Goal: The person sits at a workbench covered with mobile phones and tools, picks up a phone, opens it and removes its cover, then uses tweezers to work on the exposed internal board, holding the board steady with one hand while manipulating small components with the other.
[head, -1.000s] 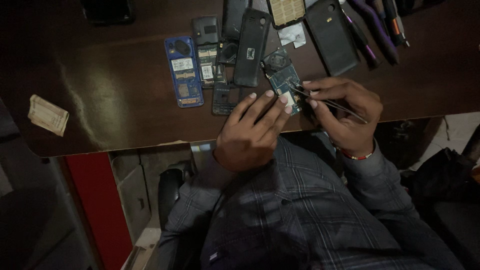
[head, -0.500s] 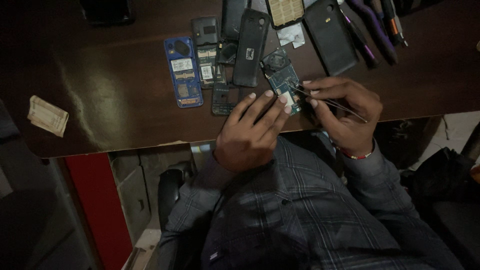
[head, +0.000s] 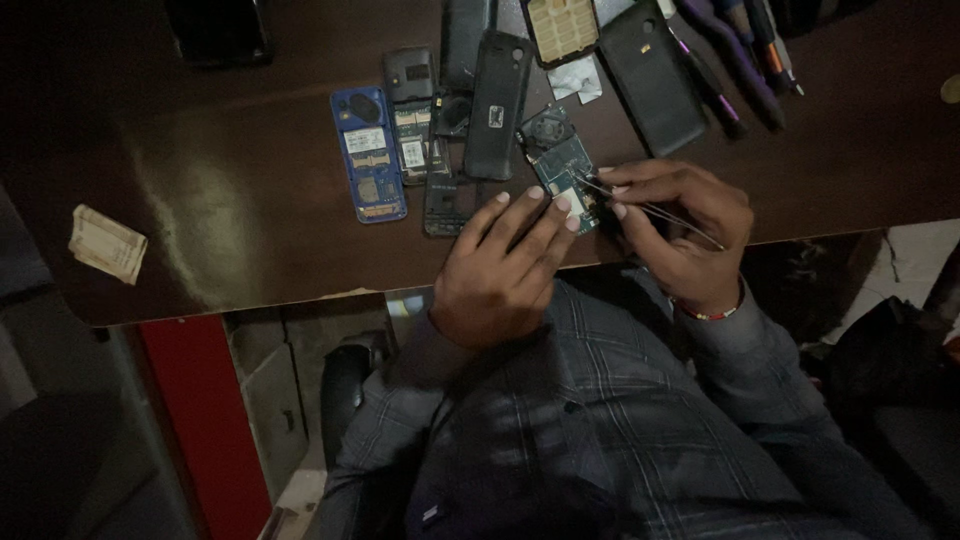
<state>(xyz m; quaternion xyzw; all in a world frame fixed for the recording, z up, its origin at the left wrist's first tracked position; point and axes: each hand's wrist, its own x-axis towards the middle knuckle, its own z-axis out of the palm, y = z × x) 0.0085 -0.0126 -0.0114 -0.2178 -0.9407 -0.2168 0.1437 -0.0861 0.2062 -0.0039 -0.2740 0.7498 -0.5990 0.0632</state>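
While pinning the green circuit board (head: 562,172) flat near the frame's centre, left hand (head: 503,262) spread open, fingertips pressing for steadiness; right hand (head: 678,232) pinched shut on thin tweezers (head: 648,208) aimed at it. Phone shells (head: 497,104) fanned above within reach. Dark glossy tabletop (head: 230,200), dim room.

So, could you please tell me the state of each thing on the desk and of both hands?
circuit board: bare, flat on the desk, pinned by fingertips
left hand: palm down, fingers on the board
right hand: closed around the tweezers
tweezers: held, tips at the board
blue phone frame: opened, lying flat
black back cover: detached, lying flat
keypad: removed, lying flat
folded paper: lying near the desk edge
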